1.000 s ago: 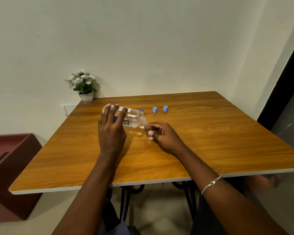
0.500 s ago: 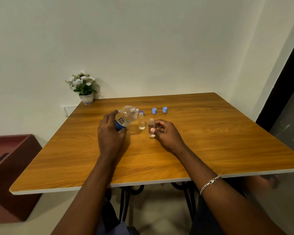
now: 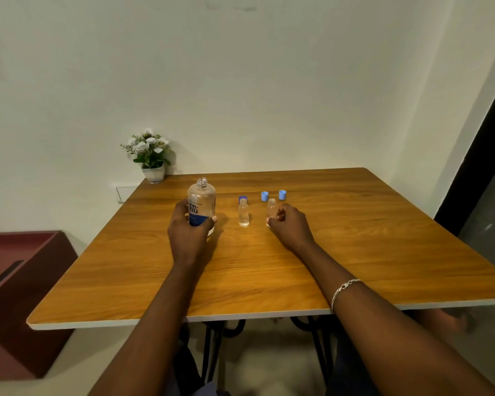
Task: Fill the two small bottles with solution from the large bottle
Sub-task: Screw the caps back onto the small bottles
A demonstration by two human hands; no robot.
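Large bottle: it stood upright near the table's middle, cap off, mouth pointing up. A second before it had lain tipped on its side, mouth over a small bottle; half a second before it was still partly tilted.
Left hand: its fingers were wrapped around the lower, blue-labelled part of the large bottle, thumb on the right side, the other fingers curling round the left. The neck and clear shoulder rose free above the hand.
Small bottles: the left small bottle stood alone, upright and uncapped, between the two hands, touched by neither. The right small bottle stood upright just at the right hand's fingertips.
Right hand: its fingers were curled loosely beside the right small bottle; from where I stood I could not tell whether they pinched it or only rested against it. A second earlier that hand had plainly held a small bottle under the pouring mouth.
Caps: a dark blue cap sat just behind the left small bottle; two light blue caps sat side by side behind the right one, same places as before.
Table: wooden top, with a potted plant at its far left corner.
Bracelet: a silver chain on the right wrist.
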